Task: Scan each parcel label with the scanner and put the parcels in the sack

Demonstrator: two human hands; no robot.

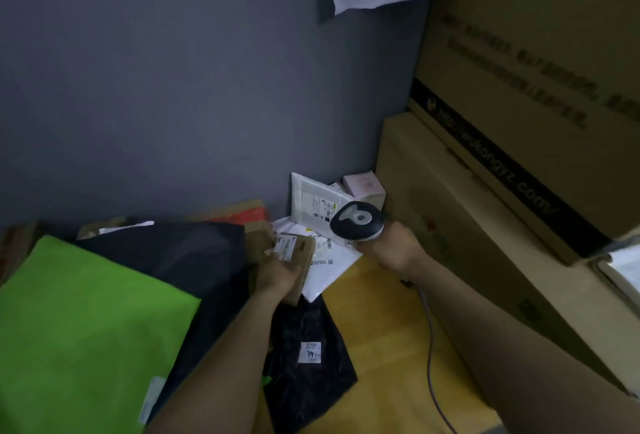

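**Small cardboard parcel held up to the scanner**

Stacked brown cartons [512, 163] fill the right side. At the left lies a broad green bag [86, 312] carrying a pale sticker, with a dark fabric bag [194, 260] behind it. Which of the two is the sack I cannot tell.

On the wooden floor [381, 347] between them lie a black poly mailer [304, 336] and a white poly mailer [329, 270]. A grey-white mailer [311, 201] leans in the corner against the wall. All three look soft and light. Their slick film would probably slide in a loose grip, so pinching an edge or a corner seems safest.

The parcel in hand is a small cardboard parcel [298, 260], held above the mailers near the middle of the view. The left hand [277, 276] grips its near end, with the thumb on top and the fingers curled beneath. That leaves the white label [285, 244] facing up and uncovered. The parcel appears stiff, light and easy to manage with one hand. Holding it by the edges, clear of the label, suits the scan.

The right hand [388, 248] is clenched round the handle of the scanner [358, 220]. The scanner's head sits just beside the parcel, to its right. Its cable [429, 347] trails down across the floor.
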